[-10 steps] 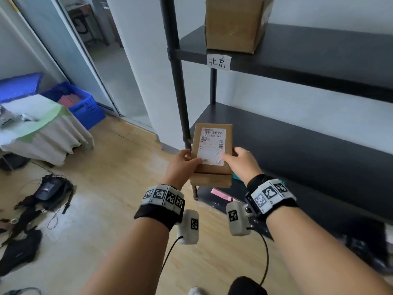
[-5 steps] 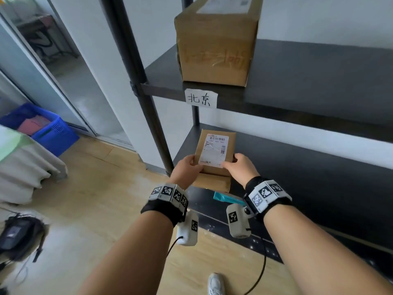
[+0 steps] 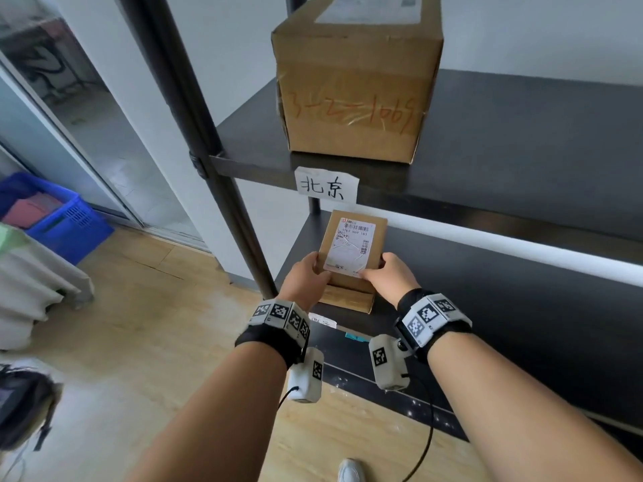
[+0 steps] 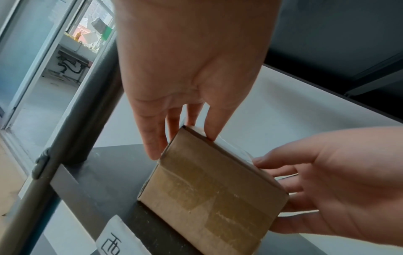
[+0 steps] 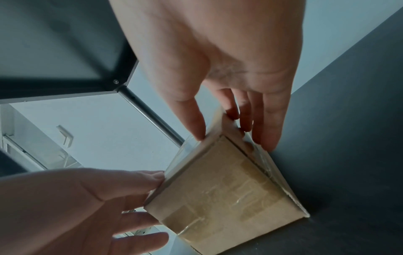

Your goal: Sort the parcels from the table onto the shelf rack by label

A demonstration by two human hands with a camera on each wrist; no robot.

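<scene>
since a second ago the small flat brown cardboard parcel with a white printed shipping label (image 3: 351, 252) has gone from being held in front of the rack, clear of the boards, to sitting at the front left corner of the dark middle shelf board (image 3: 487, 307); the wrist views show its underside down on the board. both hands remain on it. the left hand (image 3: 308, 278) holds its left near corner, thumb on top by the label and fingers down the side, and the right hand (image 3: 389, 276) grips the right near corner the same way, so neither has let go.

just below the parcel's near edge a white paper tag (image 3: 323, 321) hangs on the shelf's front lip; its writing is only partly visible, so i cannot confirm that the label matches. on the dark upper shelf board (image 3: 522, 133) stands a large taped brown cardboard box (image 3: 355, 85), above a white handwritten paper tag reading 北京 (image 3: 325, 187).

as a judgement, one parcel is already sorted above and this one is placed bar the release. the table is barely in view, so how many parcels remain cannot be told.
</scene>
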